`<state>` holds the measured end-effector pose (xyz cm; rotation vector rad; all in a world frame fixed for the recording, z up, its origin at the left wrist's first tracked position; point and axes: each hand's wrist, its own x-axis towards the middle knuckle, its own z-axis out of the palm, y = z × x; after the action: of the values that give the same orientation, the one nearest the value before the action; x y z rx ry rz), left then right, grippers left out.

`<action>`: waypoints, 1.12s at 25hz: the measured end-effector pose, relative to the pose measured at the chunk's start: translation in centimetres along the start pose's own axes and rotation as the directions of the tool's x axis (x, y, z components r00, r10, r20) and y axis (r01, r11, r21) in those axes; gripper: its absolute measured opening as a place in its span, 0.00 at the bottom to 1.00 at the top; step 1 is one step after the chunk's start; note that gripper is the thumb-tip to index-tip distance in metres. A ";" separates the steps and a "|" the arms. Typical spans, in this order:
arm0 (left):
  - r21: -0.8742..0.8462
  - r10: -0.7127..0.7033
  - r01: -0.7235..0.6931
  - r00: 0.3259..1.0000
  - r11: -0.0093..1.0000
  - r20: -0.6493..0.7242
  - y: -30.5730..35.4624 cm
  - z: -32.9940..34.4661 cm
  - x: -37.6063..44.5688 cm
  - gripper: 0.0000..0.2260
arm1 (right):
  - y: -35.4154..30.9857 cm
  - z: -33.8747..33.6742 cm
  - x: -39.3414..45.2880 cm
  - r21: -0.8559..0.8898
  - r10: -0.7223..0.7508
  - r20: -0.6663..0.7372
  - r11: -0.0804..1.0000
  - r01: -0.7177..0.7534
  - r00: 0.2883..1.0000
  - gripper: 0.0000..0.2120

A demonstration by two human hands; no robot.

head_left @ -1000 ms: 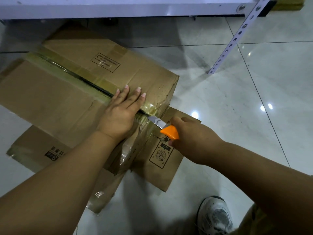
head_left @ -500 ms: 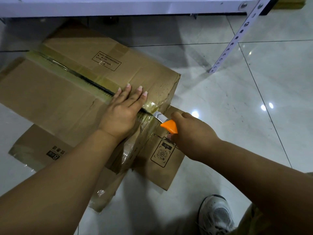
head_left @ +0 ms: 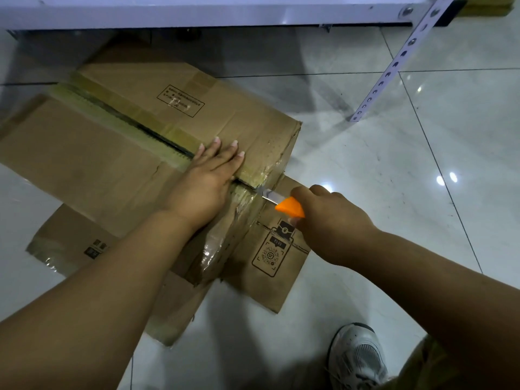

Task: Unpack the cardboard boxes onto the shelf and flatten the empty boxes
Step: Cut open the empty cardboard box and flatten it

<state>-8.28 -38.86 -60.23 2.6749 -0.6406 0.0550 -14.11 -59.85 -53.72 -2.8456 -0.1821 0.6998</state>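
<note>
A taped cardboard box [head_left: 112,164] lies on the floor, its top seam running from upper left to the near right corner. My left hand [head_left: 206,178] presses flat on the seam near that corner, fingers straight. My right hand [head_left: 332,220] grips an orange utility knife [head_left: 289,208]; its blade tip sits at the seam's end on the box edge. The box rests on a flattened cardboard sheet [head_left: 270,266] with a printed QR code.
A white metal shelf [head_left: 197,9] spans the top, with a perforated upright [head_left: 394,66] slanting down to the glossy tiled floor [head_left: 422,178]. A white sneaker [head_left: 357,358] stands at the bottom right.
The knife blade has slid back along the seam toward the box's near corner. My left hand stays pressed on the box top.
</note>
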 end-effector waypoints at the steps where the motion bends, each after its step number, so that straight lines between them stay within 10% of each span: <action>1: -0.057 -0.036 0.037 0.999 0.998 0.028 -0.1 -0.4 0.1 0.19 | 0.2 0.0 -0.1 0.000 -0.012 0.005 1.000 0.012 1.000 0.19; 15: -0.003 -0.278 0.280 0.953 0.960 0.118 0.7 -7.7 -2.1 0.13 | -1.4 -2.5 -0.9 0.453 -0.139 0.028 0.884 0.111 0.990 0.12; 22: 0.019 -0.421 0.421 0.902 0.907 0.096 2.0 -10.6 -4.5 0.12 | -4.8 -3.9 -0.1 0.943 -0.031 0.218 0.266 -0.203 0.975 0.11; 28: 0.023 -0.504 0.504 0.860 0.863 0.072 1.8 -12.5 -6.2 0.14 | -6.4 -4.3 0.3 0.970 -0.099 0.204 0.151 -0.188 0.974 0.09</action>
<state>-14.04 -32.98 -48.83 2.7680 0.0614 -0.1909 -12.26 -54.30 -48.62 -1.4144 0.2798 0.7322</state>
